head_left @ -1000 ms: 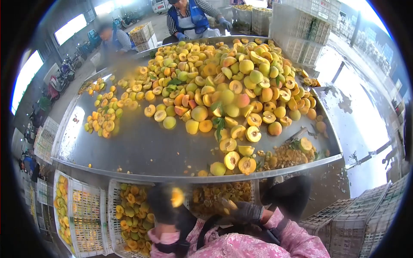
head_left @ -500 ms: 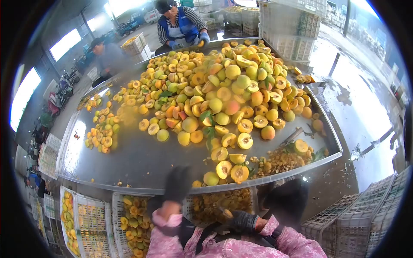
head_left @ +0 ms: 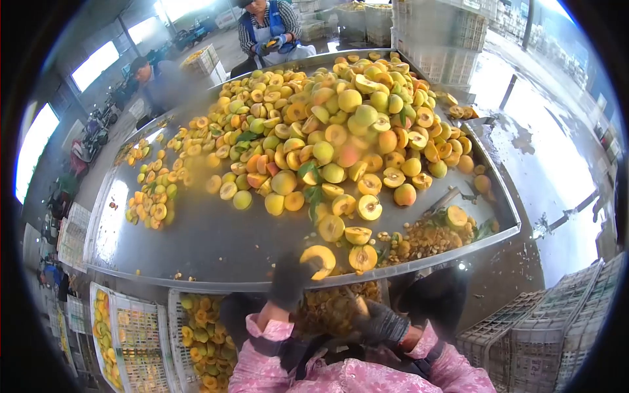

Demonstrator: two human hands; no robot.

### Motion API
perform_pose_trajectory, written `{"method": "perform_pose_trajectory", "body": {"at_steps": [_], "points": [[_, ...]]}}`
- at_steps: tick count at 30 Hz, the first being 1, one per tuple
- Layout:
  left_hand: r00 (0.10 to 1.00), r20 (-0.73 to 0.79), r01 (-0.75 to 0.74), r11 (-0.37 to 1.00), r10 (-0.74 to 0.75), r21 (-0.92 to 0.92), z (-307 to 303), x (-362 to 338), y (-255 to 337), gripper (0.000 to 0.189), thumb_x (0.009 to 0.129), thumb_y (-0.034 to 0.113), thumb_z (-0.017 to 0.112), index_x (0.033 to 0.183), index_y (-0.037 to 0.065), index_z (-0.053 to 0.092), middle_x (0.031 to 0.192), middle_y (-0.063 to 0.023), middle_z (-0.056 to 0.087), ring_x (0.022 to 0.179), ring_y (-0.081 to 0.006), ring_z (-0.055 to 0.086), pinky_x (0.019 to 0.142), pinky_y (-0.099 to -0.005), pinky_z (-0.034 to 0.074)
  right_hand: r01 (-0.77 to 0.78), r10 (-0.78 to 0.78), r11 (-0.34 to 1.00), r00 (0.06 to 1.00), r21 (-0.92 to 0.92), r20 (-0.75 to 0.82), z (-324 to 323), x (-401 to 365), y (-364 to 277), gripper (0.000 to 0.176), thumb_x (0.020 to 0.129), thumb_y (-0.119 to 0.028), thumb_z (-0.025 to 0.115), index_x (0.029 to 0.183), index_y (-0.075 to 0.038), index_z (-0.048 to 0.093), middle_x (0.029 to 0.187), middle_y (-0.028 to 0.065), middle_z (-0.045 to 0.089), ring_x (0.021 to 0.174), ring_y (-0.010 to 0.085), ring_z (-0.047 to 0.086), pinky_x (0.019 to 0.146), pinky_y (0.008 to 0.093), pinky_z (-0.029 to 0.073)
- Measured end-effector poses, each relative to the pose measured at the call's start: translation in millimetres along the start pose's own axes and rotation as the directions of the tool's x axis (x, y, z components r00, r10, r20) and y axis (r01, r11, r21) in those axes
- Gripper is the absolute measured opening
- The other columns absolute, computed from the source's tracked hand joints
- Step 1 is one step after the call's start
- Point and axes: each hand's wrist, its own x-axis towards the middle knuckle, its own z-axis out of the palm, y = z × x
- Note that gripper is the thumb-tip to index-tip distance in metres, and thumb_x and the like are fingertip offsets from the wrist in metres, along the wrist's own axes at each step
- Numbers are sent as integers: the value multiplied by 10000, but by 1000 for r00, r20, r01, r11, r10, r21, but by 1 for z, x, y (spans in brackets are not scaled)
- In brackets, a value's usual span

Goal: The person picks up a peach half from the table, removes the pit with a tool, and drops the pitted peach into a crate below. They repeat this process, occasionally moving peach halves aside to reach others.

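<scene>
My left hand [head_left: 288,283], in a dark glove, is closed on a halved yellow peach [head_left: 320,261] at the near rim of the metal table [head_left: 216,252]. The peach's cut side shows a curved, hollowed shape. My right hand [head_left: 383,323], in a dark grey knit glove, is wrapped round a small tool [head_left: 362,305] whose tan end pokes out by the thumb; its kind cannot be made out. Just beyond the left hand lie more cut halves, one a peach half [head_left: 362,259] with its centre showing. A large heap of whole and halved peaches [head_left: 327,141] covers the table's far side.
Loose pits and scraps [head_left: 426,243] lie at the table's near right corner. Below the rim are a crate of peach halves [head_left: 208,340] and, between my knees, a container of scraps [head_left: 331,302]. Stacked crates [head_left: 540,334] stand right. Two people [head_left: 272,33] work across the table.
My left hand has moved right from over the rim and now holds a peach half. My right hand has shifted slightly right and up with the tool. The far person's hands have drawn back.
</scene>
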Motion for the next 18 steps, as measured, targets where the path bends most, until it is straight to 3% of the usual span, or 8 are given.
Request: {"method": "perform_pose_trajectory", "body": {"at_steps": [2, 4, 6, 10, 13, 16, 17, 18], "points": [[976, 24, 214, 938, -216, -272, -6, -21, 1, 320, 741, 136, 634, 1025, -2, 584, 945, -142, 616, 833, -242, 598, 751, -324, 483, 12, -12, 1000, 1000, 14, 7, 2, 0, -17, 276, 865, -159, 561, 1102, -24, 520, 886, 24, 583, 818, 89, 520, 711, 272, 472], [996, -10, 83, 956, -90, -280, 7, -45, 4, 266, 791, 130, 613, 1017, -5, 573, 946, -119, 612, 841, -188, 595, 726, -292, 489, 74, -74, 995, 997, -63, 1, 11, 5, -24, 302, 863, -163, 569, 1125, -28, 503, 894, 29, 579, 816, 100, 525, 701, 273, 472], [972, 11, 218, 888, -234, -405, 15, -60, 9, 252, 818, 121, 595, 1036, 1, 559, 966, -107, 604, 869, -168, 589, 732, -275, 488, 121, -124, 984, 992, -134, -15, 15, 17, -16, 306, 866, -165, 565, 1131, -29, 494, 897, 33, 570, 817, 108, 525, 697, 274, 468], [897, 332, 410, 267, -291, -872, 15, -66, 17, 303, 834, 95, 548, 1125, 19, 515, 1082, -112, 561, 976, -207, 560, 873, -331, 464, 1, -2, 994, 1000, -112, -5, 34, 10, -41, 292, 863, -175, 565, 1102, -17, 505, 882, 63, 566, 811, 125, 527, 695, 279, 458], [973, 216, 187, 823, -81, -536, 11, -71, 13, 311, 854, 145, 557, 1133, 15, 512, 1089, -128, 567, 991, -211, 555, 902, -340, 447, 196, -197, 966, 980, -169, 13, 35, 18, -22, 259, 855, -164, 567, 1063, -18, 520, 864, 91, 569, 813, 143, 533, 702, 287, 455], [958, 221, -199, 978, 182, 57, -3, -75, 47, 331, 884, 196, 533, 1142, -9, 504, 1088, -142, 573, 1004, -212, 548, 923, -346, 436, 368, -376, 878, 926, -306, 36, 37, 22, -16, 258, 844, -160, 576, 1046, -11, 514, 868, 110, 568, 822, 182, 548, 716, 312, 456], [981, 195, 74, 887, 18, -457, -1, -75, 44, 332, 892, 204, 514, 1138, -18, 504, 1087, -144, 576, 1007, -217, 548, 922, -355, 438, 386, -395, 861, 918, -333, 44, 37, 21, -17, 258, 841, -159, 578, 1040, -8, 511, 869, 115, 568, 824, 197, 553, 720, 323, 457], [957, 254, 288, 482, -136, -827, 2, -74, 40, 335, 901, 213, 495, 1135, -26, 504, 1085, -145, 579, 1010, -222, 548, 921, -365, 439, 350, -356, 875, 933, -334, 46, 40, 17, -26, 260, 840, -161, 580, 1033, -4, 507, 871, 118, 568, 825, 212, 556, 723, 336, 457]]}}
